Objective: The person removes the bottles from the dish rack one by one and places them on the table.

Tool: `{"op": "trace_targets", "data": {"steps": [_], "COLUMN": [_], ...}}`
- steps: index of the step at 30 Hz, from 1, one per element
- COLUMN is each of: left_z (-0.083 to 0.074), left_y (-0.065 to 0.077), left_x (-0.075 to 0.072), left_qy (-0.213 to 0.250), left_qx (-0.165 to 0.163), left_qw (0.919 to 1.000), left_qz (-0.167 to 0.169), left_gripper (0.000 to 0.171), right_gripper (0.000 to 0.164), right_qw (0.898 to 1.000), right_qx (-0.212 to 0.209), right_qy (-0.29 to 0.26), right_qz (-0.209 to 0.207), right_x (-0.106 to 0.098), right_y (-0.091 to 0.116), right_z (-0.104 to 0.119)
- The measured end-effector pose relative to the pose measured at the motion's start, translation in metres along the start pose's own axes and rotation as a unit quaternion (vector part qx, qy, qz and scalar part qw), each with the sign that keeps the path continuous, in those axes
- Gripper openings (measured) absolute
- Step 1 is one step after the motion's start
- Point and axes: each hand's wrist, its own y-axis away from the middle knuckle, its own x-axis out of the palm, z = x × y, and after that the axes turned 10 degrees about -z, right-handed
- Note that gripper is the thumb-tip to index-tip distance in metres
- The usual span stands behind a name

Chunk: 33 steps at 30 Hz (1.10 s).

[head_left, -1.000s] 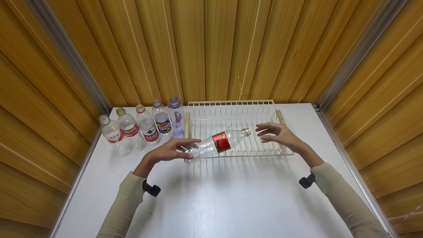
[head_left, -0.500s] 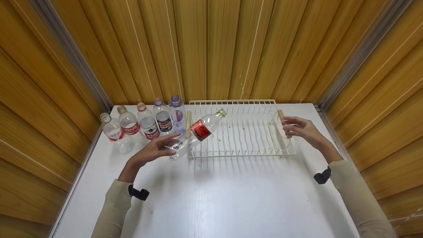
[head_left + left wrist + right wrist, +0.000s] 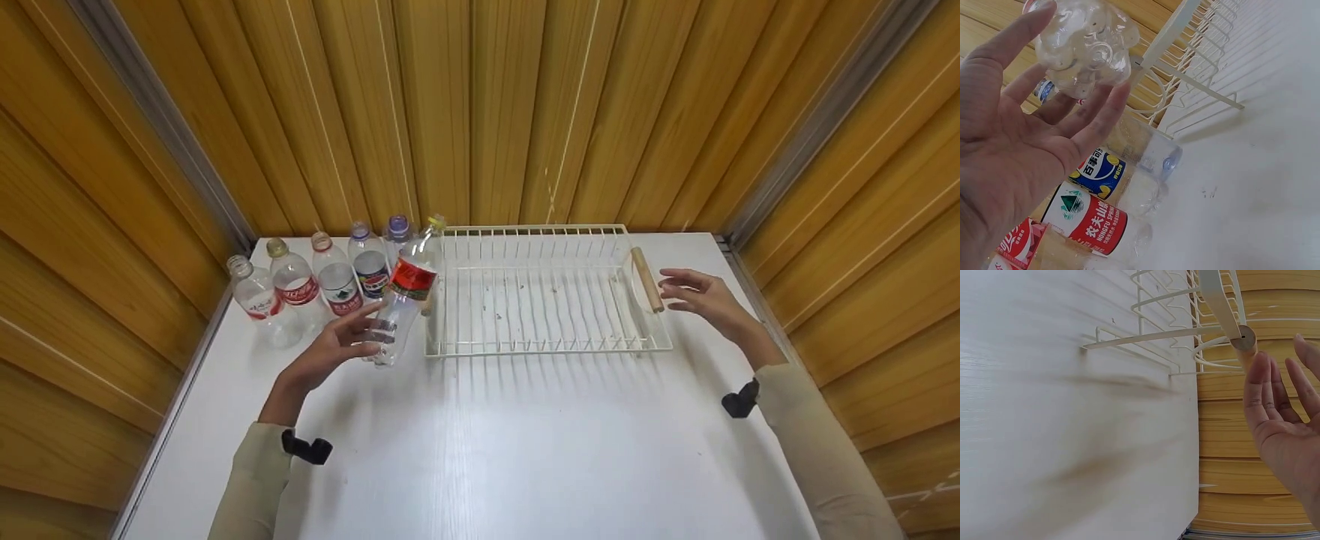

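A clear plastic bottle (image 3: 412,279) with a red label leans up and to the right in my left hand (image 3: 330,349), whose fingers and thumb grip it near its base. In the left wrist view the bottle's knobbly base (image 3: 1086,48) shows between thumb and fingers. My right hand (image 3: 709,300) holds nothing; its loosely bent fingers are beside the wooden handle (image 3: 647,280) at the right end of a white wire rack (image 3: 547,352). In the right wrist view, the fingertips are close to the handle (image 3: 1246,343); I cannot tell whether they touch.
Several uncapped empty bottles stand in a slanting row at the left back of the white table (image 3: 525,450), among them one with a red-and-white label (image 3: 341,292) and one with a purple neck (image 3: 397,227). Wood-patterned walls (image 3: 510,112) enclose the back and sides.
My left hand has carried the bottle left, off the rack, and tipped it from nearly lying to more upright. The right hand has moved right, away from the bottle's neck to the rack's handle.
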Motion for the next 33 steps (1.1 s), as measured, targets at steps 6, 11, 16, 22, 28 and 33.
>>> {"op": "trace_targets", "data": {"steps": [6, 11, 16, 22, 28, 33], "left_z": [0.008, 0.014, 0.02, 0.025, 0.028, 0.03], "left_y": [0.0, 0.0, 0.003, 0.006, 0.008, 0.014], "left_x": [0.001, 0.003, 0.003, -0.001, -0.004, -0.007], "left_qy": [0.02, 0.016, 0.031, 0.041, 0.051, 0.052], "left_qx": [-0.016, -0.012, -0.004, -0.02, -0.031, -0.032], "left_qw": [0.9996, 0.9996, 0.999, 0.9974, 0.9937, 0.9878], "left_qz": [-0.012, -0.021, -0.031, -0.056, -0.095, -0.143], "left_gripper": [0.077, 0.077, 0.071, 0.076, 0.073, 0.072], "right_gripper": [0.056, 0.062, 0.065, 0.067, 0.067, 0.067], "right_qw": [1.0, 0.998, 0.995, 0.995, 0.995, 0.995], "right_qx": [0.009, 0.024, 0.043, 0.042, 0.042, 0.041], "right_qy": [0.023, 0.051, 0.068, 0.068, 0.071, 0.067], "right_qz": [0.004, 0.027, 0.055, 0.062, 0.063, 0.065], "right_x": [0.0, 0.0, -0.001, 0.0, 0.001, 0.002], "right_y": [0.002, 0.004, 0.006, 0.005, 0.005, 0.005], "right_z": [-0.004, -0.008, -0.011, -0.013, -0.011, -0.01]}}
